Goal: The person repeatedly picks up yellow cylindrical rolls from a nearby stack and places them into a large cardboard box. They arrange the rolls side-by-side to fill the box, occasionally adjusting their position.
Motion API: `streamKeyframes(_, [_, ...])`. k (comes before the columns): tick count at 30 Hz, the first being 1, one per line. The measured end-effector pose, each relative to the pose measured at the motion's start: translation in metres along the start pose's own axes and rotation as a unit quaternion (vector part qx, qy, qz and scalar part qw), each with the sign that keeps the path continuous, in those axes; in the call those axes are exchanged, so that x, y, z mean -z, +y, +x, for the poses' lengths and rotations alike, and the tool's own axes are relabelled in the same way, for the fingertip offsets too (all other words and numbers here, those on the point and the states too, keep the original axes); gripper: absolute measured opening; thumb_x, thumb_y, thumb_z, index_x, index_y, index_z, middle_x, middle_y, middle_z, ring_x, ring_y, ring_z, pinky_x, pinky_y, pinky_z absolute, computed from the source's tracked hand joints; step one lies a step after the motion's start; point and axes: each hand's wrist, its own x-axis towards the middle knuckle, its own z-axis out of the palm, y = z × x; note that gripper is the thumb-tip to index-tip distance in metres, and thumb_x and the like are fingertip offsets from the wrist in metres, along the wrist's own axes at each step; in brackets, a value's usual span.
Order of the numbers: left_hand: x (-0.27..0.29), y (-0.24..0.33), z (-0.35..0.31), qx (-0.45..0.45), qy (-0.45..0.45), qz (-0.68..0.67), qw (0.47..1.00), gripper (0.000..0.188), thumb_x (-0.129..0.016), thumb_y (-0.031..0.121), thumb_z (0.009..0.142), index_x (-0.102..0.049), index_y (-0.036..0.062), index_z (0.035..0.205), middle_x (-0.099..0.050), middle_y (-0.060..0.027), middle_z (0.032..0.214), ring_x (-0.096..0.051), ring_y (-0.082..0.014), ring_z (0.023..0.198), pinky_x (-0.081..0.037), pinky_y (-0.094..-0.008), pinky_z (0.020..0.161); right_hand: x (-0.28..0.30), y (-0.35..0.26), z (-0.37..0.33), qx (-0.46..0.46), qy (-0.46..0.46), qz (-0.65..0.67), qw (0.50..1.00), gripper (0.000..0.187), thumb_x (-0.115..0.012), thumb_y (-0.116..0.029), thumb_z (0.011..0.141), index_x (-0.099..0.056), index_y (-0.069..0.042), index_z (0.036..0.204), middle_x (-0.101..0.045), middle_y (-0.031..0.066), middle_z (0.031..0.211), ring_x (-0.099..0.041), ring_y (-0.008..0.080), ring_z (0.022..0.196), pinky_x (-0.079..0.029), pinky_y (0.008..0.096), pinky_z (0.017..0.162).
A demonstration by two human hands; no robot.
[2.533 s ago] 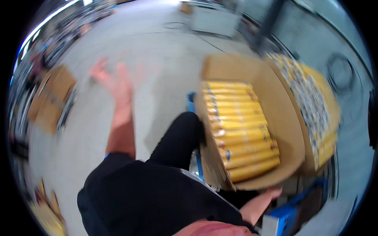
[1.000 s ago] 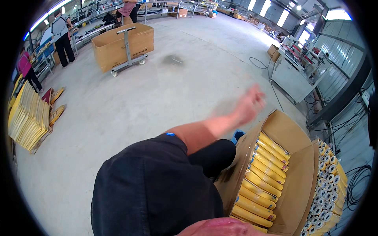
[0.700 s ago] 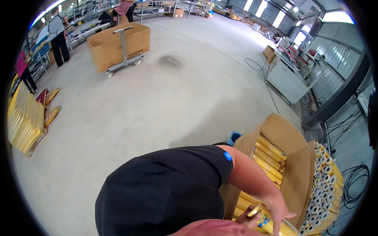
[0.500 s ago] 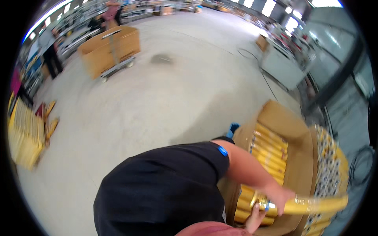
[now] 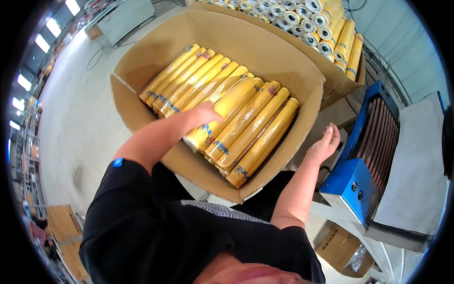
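Below me stands a large cardboard box [image 5: 255, 47] holding a row of yellow rolls [image 5: 253, 120] in clear film. My left hand [image 5: 204, 113] grips one yellow roll [image 5: 236, 97], which lies slightly above the others in the middle of the row. Its fingers curl over the roll's side, partly hidden. Beyond the box's right side, my right hand [image 5: 326, 142] is raised with nothing in it, fingers loosely bent and apart from the thumb. It is nearest to a blue-framed machine [image 5: 347, 177] with a bed of brown rods.
A second cardboard box [image 5: 338, 92] behind is heaped with yellow rolls, their round ends showing. A grey sheet [image 5: 416, 161] covers part of the machine. Under it sits a small open carton [image 5: 338, 246]. A grey cabinet [image 5: 123, 21] stands at the far left, a cable beside it.
My view has turned right, bringing the machine into sight. The roll in my left hand reached past the box's edge and now lies among the others. My right hand has moved away from the rolls.
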Motion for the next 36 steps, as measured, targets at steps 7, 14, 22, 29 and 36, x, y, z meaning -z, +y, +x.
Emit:
streamKeyframes(7, [-0.015,-0.056,-0.044,-0.103,-0.063,-0.189,0.974,0.049,-0.073,0.016,0.066,-0.055,-0.0022,0.108,-0.063,-0.0169,0.099,-0.061,-0.0232,0.089,-0.047,-0.0333,0.081,-0.001,0.012,0.020,-0.132,0.012,0.066,0.989,0.026,-0.052,-0.022,0.094,-0.054,-0.005,0.113,-0.059,0.0048,0.110,-0.053,0.0134,0.097,-0.040,0.0283,0.085])
streamKeyframes(14, [-0.040,-0.047,0.009,-0.136,0.007,-0.107,0.985,0.067,-0.073,0.023,0.067,-0.045,0.0022,0.124,-0.060,-0.0171,0.108,-0.058,-0.0290,0.101,-0.045,-0.0351,0.089,-0.010,0.022,0.017,-0.210,-0.022,0.155,0.965,0.031,-0.052,-0.028,0.093,-0.054,-0.005,0.114,-0.058,0.0049,0.112,-0.051,0.0135,0.099,-0.040,0.0288,0.085])
streamKeyframes(22, [-0.102,-0.029,0.110,-0.051,0.058,0.091,0.993,0.086,-0.074,0.030,0.070,-0.032,-0.0056,0.136,-0.050,-0.0275,0.126,-0.050,-0.0369,0.116,-0.039,-0.0377,0.101,-0.022,0.023,0.018,-0.237,-0.039,0.139,0.961,0.027,-0.049,-0.020,0.095,-0.052,0.002,0.111,-0.060,0.0099,0.101,-0.057,0.0151,0.087,-0.046,0.0279,0.080])
streamKeyframes(29, [-0.096,-0.013,0.129,-0.116,-0.041,0.025,0.992,0.077,-0.070,0.031,0.077,-0.036,-0.0022,0.137,-0.042,-0.0277,0.135,-0.040,-0.0381,0.126,-0.032,-0.0347,0.107,-0.025,0.027,0.020,-0.265,-0.029,0.150,0.952,0.026,-0.049,-0.018,0.095,-0.052,0.003,0.110,-0.060,0.0094,0.097,-0.058,0.0154,0.086,-0.046,0.0267,0.079])
streamKeyframes(36, [-0.087,-0.015,0.148,-0.070,-0.115,0.183,0.974,0.082,-0.065,0.032,0.083,-0.021,0.0008,0.144,-0.029,-0.0255,0.145,-0.031,-0.0363,0.133,-0.028,-0.0361,0.110,-0.035,0.034,0.025,-0.245,-0.034,0.131,0.960,0.030,-0.053,-0.020,0.093,-0.051,0.002,0.114,-0.061,0.0083,0.097,-0.057,0.0146,0.087,-0.045,0.0269,0.079])
